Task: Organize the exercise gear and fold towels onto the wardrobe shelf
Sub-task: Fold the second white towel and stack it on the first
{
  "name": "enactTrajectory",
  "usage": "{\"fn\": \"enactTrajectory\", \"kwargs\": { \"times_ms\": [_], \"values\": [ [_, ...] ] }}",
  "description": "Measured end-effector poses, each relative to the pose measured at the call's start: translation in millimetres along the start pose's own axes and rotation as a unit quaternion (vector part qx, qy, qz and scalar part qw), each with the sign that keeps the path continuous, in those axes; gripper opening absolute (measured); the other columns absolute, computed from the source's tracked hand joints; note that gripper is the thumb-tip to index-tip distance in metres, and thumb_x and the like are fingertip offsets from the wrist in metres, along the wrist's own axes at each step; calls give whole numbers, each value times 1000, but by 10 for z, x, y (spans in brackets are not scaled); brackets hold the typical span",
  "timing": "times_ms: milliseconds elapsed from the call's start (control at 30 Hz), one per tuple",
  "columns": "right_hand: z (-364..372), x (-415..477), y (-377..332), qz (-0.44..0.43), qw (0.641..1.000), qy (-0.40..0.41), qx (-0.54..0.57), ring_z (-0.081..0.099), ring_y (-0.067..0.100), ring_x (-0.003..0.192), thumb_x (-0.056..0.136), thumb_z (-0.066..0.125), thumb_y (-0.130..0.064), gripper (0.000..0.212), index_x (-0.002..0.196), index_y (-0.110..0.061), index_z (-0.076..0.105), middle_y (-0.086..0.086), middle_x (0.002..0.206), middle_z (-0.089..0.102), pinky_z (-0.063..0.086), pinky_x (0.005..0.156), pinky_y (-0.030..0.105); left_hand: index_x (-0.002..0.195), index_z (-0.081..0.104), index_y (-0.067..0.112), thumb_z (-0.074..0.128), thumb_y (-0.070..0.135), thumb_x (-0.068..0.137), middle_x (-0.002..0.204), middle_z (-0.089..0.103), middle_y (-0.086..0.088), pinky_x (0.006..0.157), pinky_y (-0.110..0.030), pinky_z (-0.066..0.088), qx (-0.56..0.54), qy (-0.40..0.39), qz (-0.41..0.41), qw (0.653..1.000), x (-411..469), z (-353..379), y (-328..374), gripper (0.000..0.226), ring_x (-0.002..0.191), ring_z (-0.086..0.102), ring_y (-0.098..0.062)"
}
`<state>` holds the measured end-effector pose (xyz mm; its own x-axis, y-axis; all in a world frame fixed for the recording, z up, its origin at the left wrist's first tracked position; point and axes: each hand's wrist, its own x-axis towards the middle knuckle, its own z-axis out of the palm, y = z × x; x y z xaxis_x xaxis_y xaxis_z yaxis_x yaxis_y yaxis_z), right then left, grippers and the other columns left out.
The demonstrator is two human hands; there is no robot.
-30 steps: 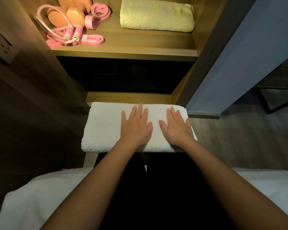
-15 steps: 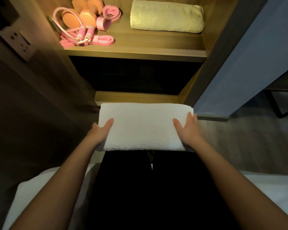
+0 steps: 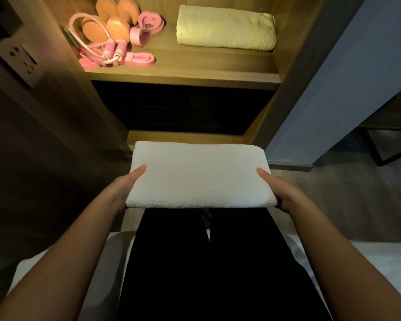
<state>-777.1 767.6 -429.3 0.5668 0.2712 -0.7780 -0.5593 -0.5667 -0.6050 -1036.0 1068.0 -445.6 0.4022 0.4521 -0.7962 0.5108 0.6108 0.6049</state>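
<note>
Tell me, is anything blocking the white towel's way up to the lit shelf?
Nothing visible. Left hand and right hand hold the white towel below the open-fronted shelf; the yellowish towel lies at its right, pink gear at its left.

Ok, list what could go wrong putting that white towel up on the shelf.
Held only at its ends by the left hand and right hand, the white towel could sag and unfold. The shelf already holds the yellow towel and pink jump rope; sliding it in might push either askew.
</note>
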Motion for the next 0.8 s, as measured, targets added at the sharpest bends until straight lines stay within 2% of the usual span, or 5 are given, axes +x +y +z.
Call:
{"fn": "enactTrajectory", "kwargs": {
  "times_ms": [67, 367, 600, 700, 800],
  "values": [
    [29, 35, -42, -38, 999, 25, 2, 63, 31, 105, 87, 66, -46, 57, 124, -4, 57, 13, 122, 64, 52, 93, 45, 112, 63, 12, 65, 48, 87, 99, 75, -8, 70, -38, 54, 20, 27, 37, 999, -7, 20, 68, 44, 88, 71, -26],
    [-75, 168, -859, -207, 974, 83, 41, 65, 23, 99, 89, 68, -36, 49, 126, -5, 59, 8, 116, 67, 53, 85, 38, 124, 56, 13, 60, 35, 94, 118, 66, -9, 94, -47, 51, 21, 31, 183, 982, 8, 296, 951, 37, 106, 65, -30],
    [-170, 419, -1898, -262, 960, 99, 10, 59, 16, 93, 98, 52, -37, 42, 133, -14, 51, -1, 113, 61, 47, 65, 30, 110, 61, 6, 58, 27, 97, 98, 69, -7, 67, -36, 51, 13, 75, 245, 967, 203, 780, 2054, 24, 87, 67, -24],
    [-174, 611, -2284, -300, 943, 142, 11, 56, 17, 97, 100, 48, -36, 45, 138, -12, 48, 3, 125, 59, 45, 73, 31, 100, 61, 9, 56, 33, 97, 102, 68, -9, 78, -38, 53, 26, 99, 270, 957, 420, 964, 2536, 25, 89, 66, -25],
    [-148, 824, -2616, -332, 927, 171, 10, 55, 14, 95, 102, 42, -35, 44, 139, -13, 47, 3, 126, 58, 43, 71, 26, 121, 56, 7, 45, 42, 100, 119, 62, -9, 98, -41, 45, 72, 147, 316, 934, 651, 1138, 2951, 42, 107, 59, -29]
  ]
}}
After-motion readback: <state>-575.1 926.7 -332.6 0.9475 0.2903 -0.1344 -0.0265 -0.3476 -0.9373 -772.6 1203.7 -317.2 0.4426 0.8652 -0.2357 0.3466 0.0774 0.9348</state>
